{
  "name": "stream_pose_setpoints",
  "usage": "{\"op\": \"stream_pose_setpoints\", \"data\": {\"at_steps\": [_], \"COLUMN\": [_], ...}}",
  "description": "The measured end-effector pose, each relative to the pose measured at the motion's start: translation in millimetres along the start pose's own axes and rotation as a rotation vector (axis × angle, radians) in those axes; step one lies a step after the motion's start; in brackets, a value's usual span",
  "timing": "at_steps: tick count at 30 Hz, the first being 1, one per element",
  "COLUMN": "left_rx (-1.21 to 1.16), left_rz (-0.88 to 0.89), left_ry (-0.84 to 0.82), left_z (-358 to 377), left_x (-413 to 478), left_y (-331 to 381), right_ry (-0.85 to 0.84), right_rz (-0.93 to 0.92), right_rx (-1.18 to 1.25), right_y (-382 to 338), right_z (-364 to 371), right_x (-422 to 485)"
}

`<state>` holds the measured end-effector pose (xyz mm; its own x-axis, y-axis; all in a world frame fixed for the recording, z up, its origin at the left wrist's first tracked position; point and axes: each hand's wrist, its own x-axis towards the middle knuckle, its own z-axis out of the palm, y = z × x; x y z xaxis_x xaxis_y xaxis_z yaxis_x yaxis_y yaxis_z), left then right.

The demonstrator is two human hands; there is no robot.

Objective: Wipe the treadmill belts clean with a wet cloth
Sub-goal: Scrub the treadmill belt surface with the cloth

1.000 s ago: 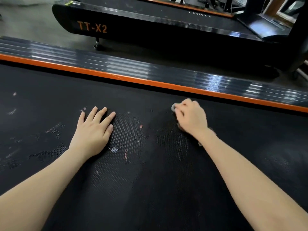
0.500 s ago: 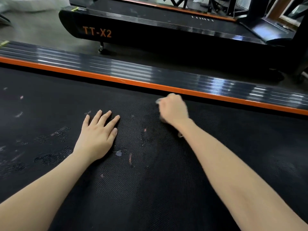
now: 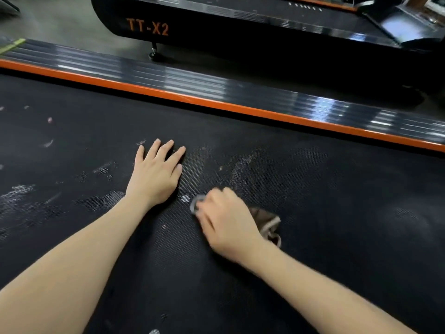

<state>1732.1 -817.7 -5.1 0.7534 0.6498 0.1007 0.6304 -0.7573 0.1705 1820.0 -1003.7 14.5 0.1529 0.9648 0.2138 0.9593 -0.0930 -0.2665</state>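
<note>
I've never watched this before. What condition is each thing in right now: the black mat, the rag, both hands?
Belt: flecked with pale smudges, not clean yet.
Cloth: bunched, pressed onto the belt.
Left hand: flat on the belt, fingers straight.
Right hand: gripping the cloth, motion-blurred.
Second treadmill: standing behind, untouched.

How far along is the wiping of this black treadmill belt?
Done: the black mesh treadmill belt looks mostly mark-free right of the hands. In hand: the right hand grips a crumpled brown-grey cloth on the belt, while the left hand rests flat. Left: pale smudges across the belt's left side, a streaky patch ahead, and perhaps the second black treadmill marked TT-X2.
</note>
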Motion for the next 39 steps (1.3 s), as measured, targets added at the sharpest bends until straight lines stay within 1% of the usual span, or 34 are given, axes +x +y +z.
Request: {"op": "stream_pose_setpoints", "data": {"at_steps": [2,4,5,6,7,8,9,10,11,12,13,14,16,17,18,19,20,22,24,25,26,28,31,34,35,37,39], "left_rx": [0.005,-0.005,-0.010,-0.013,-0.013,-0.015,-0.017,-0.016,-0.010,-0.005,-0.002,0.001,0.010,0.007,-0.002,-0.007,-0.005,-0.003,-0.003,-0.005,-0.011,-0.011,-0.018,-0.032,-0.048,-0.074,-0.082], "left_rz": [0.005,0.009,0.009,0.009,0.007,0.006,0.006,0.008,0.009,0.010,0.009,0.007,0.003,0.004,0.006,0.006,0.010,0.009,0.006,0.005,0.006,0.006,0.006,0.009,0.007,0.004,-0.002], "left_ry": [0.007,0.009,0.006,0.000,-0.005,-0.007,-0.005,0.001,0.011,0.015,0.011,0.008,0.007,0.007,0.011,0.017,0.022,0.017,0.007,0.007,0.004,-0.002,-0.001,0.014,0.018,0.023,0.015], "left_z": [-2.0,-4.2,-4.4,-4.6,-4.1,-3.7,-3.0,-2.2,-2.2,-2.4,-2.6,-2.9,-2.7,-2.3,-1.9,-1.2,-1.1,-1.2,-1.2,-1.0,-1.3,-1.8,-3.0,-3.4,-3.8,-4.1,-3.8], "left_x": [-1.5,-2.3,-1.8,-1.6,-1.5,-1.0,-1.2,-1.3,-0.8,-0.7,-0.6,-0.3,0.0,0.1,-0.1,-0.5,0.0,0.5,1.0,1.5,1.8,1.8,1.9,1.9,1.8,2.9,2.3], "left_y": [0.9,1.3,1.0,0.6,0.4,0.0,-0.1,0.4,0.5,0.9,1.5,1.8,1.5,0.8,-0.2,-0.4,-0.5,-1.2,-1.8,-1.5,-1.2,-0.9,-0.7,-3.1,-3.2,-3.6,-3.4], "right_ry": [-0.074,-0.058,-0.023,0.049,0.130,0.173,0.174,0.184,0.177,0.170,0.145,0.148,0.119,0.098,0.117,0.128,0.153,0.192,0.233,0.246,0.249,0.230,0.262,0.180,0.156,0.174,0.195], "right_rz": [-0.103,-0.174,-0.149,-0.081,0.045,0.208,0.392,0.572,0.695,0.717,0.672,0.534,0.204,0.098,0.036,0.031,0.059,0.197,0.396,0.452,0.461,0.423,0.208,0.030,0.017,0.056,0.211], "right_rx": [0.047,0.009,-0.054,-0.149,-0.238,-0.311,-0.355,-0.334,-0.320,-0.327,-0.337,-0.315,-0.182,-0.107,-0.028,0.028,0.034,-0.023,-0.030,-0.041,-0.067,-0.081,-0.051,0.044,0.059,0.016,-0.052], "right_y": [-13.3,2.1,19.3,42.4,69.3,96.4,121.8,138.8,143.7,136.2,120.2,96.5,36.4,15.2,5.3,7.1,13.3,38.9,61.9,65.9,63.7,43.5,-6.0,-26.0,-22.2,-6.7,16.8], "right_z": [-9.6,-13.3,-13.0,-13.0,-16.8,-23.2,-29.1,-33.7,-34.2,-30.9,-23.5,-13.4,8.3,14.3,14.9,12.7,8.7,5.6,-0.3,1.6,5.7,9.4,10.4,9.6,7.2,0.3,-2.7], "right_x": [-37.6,-37.0,-23.6,-4.8,15.7,34.7,50.6,62.4,74.4,83.6,89.2,89.5,69.0,54.1,44.8,43.5,49.5,79.1,106.4,113.5,114.3,96.9,43.3,5.8,5.4,24.2,57.1]}}
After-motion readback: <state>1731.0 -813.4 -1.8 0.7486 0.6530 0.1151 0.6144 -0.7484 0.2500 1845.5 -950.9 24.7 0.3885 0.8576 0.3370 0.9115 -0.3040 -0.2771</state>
